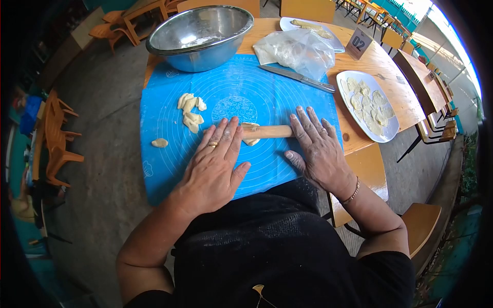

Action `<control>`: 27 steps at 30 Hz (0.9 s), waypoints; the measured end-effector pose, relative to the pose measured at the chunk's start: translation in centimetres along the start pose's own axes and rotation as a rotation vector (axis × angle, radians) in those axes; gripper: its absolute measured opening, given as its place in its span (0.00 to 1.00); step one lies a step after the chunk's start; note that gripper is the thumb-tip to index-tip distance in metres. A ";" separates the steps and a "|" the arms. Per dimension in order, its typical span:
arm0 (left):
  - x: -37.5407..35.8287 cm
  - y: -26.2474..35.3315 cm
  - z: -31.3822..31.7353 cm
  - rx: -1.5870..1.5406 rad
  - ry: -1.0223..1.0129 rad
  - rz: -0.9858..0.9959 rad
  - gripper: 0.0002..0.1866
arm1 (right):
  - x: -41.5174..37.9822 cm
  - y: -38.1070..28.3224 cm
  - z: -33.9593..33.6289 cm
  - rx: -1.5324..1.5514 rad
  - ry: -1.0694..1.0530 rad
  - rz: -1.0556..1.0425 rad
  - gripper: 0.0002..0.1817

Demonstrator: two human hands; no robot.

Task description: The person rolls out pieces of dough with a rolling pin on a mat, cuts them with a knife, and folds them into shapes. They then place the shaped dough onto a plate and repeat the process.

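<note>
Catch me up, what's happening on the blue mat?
A person presses both palms on a wooden rolling pin, left hand and right hand at its ends, over a piece of dough on the blue mat. Cut dough pieces lie to the left; flattened rounds fill a white plate on the right.

You sit at a round wooden table [382, 64] on a grey concrete floor [105, 108]; orange wooden chairs [57, 134] stand around, daylight brightening the far right.

Rolling pin [267, 132] ends under palms.
</note>
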State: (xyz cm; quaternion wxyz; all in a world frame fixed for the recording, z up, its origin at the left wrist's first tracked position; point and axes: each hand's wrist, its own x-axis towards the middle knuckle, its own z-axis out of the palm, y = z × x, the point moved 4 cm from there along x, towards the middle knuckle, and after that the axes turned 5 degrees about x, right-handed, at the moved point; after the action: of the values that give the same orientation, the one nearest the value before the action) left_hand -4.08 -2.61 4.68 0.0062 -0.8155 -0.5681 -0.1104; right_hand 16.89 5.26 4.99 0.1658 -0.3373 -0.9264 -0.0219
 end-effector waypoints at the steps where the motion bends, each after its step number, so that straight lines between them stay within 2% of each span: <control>1: -0.4 0.4 0.0 0.005 -0.004 0.000 0.35 | -0.4 -0.3 -0.1 0.004 -0.014 -0.004 0.36; 3: -0.6 1.0 -0.5 0.026 0.040 0.005 0.33 | -0.7 -0.2 -0.6 0.003 -0.020 -0.010 0.36; 5: 0.4 0.8 -1.1 0.009 -0.060 -0.057 0.31 | 0.0 0.9 -0.6 0.238 -0.123 0.050 0.33; 6: 1.6 0.2 -2.4 -0.161 -0.097 -0.143 0.30 | 1.1 1.5 -1.0 0.396 -0.111 0.120 0.31; 8: 4.2 -1.5 -2.6 -0.207 0.082 -0.074 0.33 | 3.9 3.1 -0.4 0.401 0.047 0.100 0.31; 10: 6.9 -2.8 -2.5 -0.226 0.094 -0.076 0.36 | 7.2 5.2 1.5 0.066 0.078 -0.233 0.33; 11: 7.8 -3.3 -2.1 -0.251 0.102 -0.074 0.38 | 8.4 5.7 3.0 0.067 0.081 -0.234 0.33; 12: 8.4 -4.0 -1.0 -0.250 0.103 -0.073 0.38 | 10.1 6.1 4.7 -0.017 0.036 -0.066 0.34; 13: 9.0 -4.2 0.0 -0.173 0.134 0.021 0.39 | 11.3 5.0 4.5 -0.102 -0.007 0.104 0.36; 14: 9.5 -4.5 0.9 -0.097 0.164 0.115 0.40 | 10.2 3.3 4.3 -0.291 -0.180 -0.026 0.40; 15: 9.3 -4.2 0.8 -0.097 0.162 0.117 0.40 | 9.9 2.7 4.6 -0.290 -0.181 -0.023 0.40; 17: 8.6 -4.6 1.9 -0.247 0.000 -0.158 0.42 | 9.7 3.1 4.9 0.064 -0.050 0.209 0.43; 21: 8.1 -4.6 2.3 -0.246 -0.070 -0.207 0.45 | 9.2 2.9 5.4 0.040 -0.055 0.206 0.43; 24: 7.4 -3.9 2.1 -0.152 -0.143 -0.251 0.44 | 8.6 2.2 4.8 0.040 -0.028 0.194 0.43; 27: 6.5 -3.2 1.9 -0.080 -0.076 -0.205 0.43 | 7.6 1.5 4.4 0.050 0.061 0.154 0.43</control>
State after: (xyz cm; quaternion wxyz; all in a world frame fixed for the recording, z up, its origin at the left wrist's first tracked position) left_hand -4.55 4.80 3.73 -0.0590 -0.7564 -0.6433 -0.1022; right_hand 11.05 11.77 3.24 0.2036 -0.4024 -0.8925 0.0038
